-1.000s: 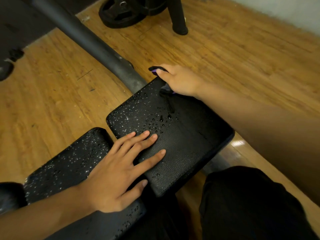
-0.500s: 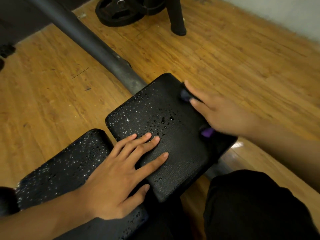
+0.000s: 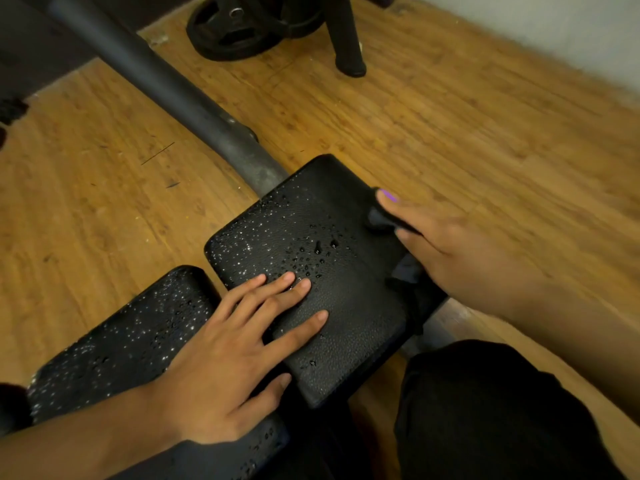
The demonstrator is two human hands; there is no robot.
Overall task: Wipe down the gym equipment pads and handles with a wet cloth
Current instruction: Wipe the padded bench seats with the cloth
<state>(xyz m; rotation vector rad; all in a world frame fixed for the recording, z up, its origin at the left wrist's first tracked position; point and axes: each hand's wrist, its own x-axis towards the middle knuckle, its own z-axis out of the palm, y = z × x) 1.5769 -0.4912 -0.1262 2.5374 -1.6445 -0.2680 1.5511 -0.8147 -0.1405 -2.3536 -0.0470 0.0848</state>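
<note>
Two black padded cushions of a gym bench are beaded with water drops: the far pad [image 3: 311,237] and the near pad [image 3: 121,341]. My left hand [image 3: 225,358] lies flat with spread fingers across the gap, fingertips on the far pad. My right hand [image 3: 460,251] presses a dark cloth with purple patches [image 3: 379,218] against the far pad's right edge, fingers stretched out over it. Most of the cloth is hidden under the hand. The strip of pad beside the right hand looks free of drops.
A thick grey steel tube [image 3: 173,91] runs from the far pad up to the top left. A black weight plate [image 3: 235,29] and a black machine leg [image 3: 346,39] stand on the wooden floor [image 3: 485,133]. My knee in black trousers [image 3: 485,410] is at the lower right.
My right hand with the cloth slid from the pad's far corner down along its right edge towards me, then shifted slightly back. The left hand stayed put.
</note>
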